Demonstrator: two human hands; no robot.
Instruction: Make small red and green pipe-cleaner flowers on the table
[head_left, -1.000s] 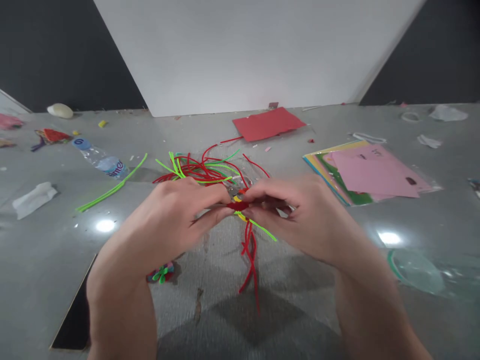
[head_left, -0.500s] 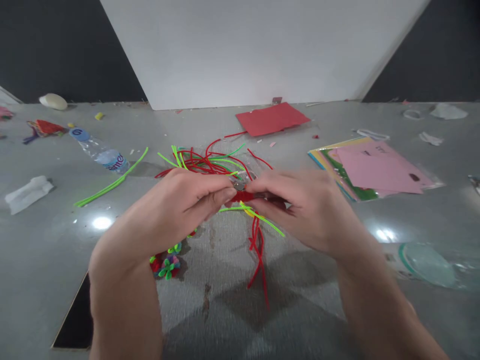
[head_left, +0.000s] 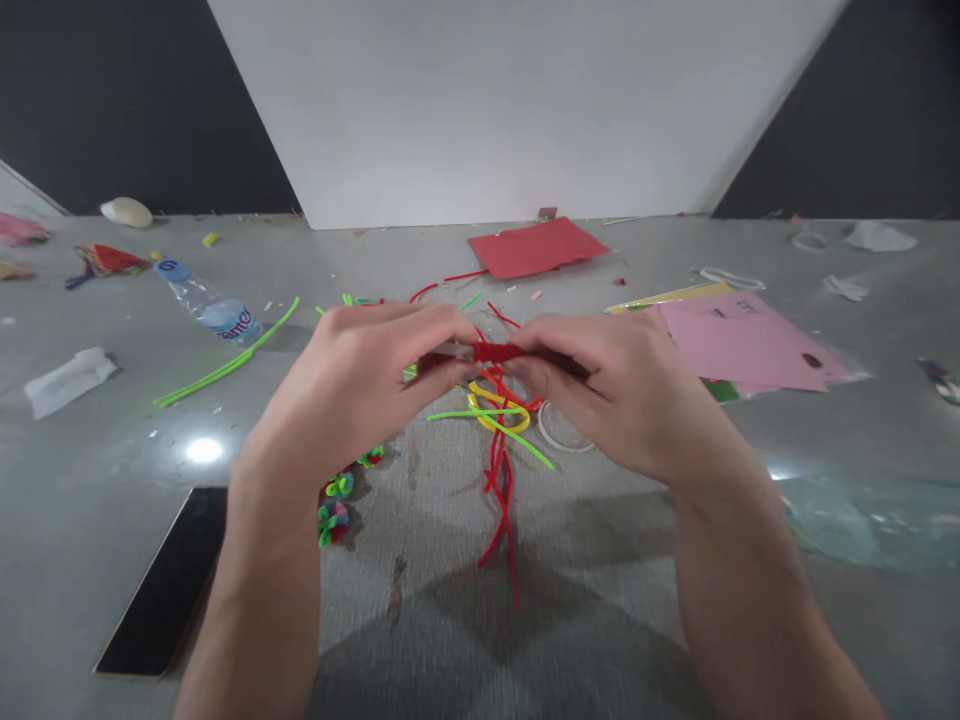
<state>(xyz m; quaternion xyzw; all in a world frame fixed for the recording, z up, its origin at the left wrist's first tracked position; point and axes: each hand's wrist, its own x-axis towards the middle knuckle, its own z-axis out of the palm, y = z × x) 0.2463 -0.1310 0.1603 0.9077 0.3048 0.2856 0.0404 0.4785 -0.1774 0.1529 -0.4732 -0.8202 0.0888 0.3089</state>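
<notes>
Left hand [head_left: 382, 375] pinches a pale strip [head_left: 455, 350] — right hand [head_left: 611, 395] grips the red piece [head_left: 493, 352] beside it.

A short, dense red fuzzy piece [head_left: 496, 351] is held roughly level above the tabletop [head_left: 450, 620], between the fingertips of the left hand [head_left: 375, 370] and right hand [head_left: 611, 390]. Its ends are covered by fingers; a pale sliver [head_left: 454, 350] beside its left end cannot be clearly identified.

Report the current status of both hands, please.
Right hand pinches red fuzzy piece. Left hand at its other end, grip unclear. Red stems, green stems just below.
</notes>
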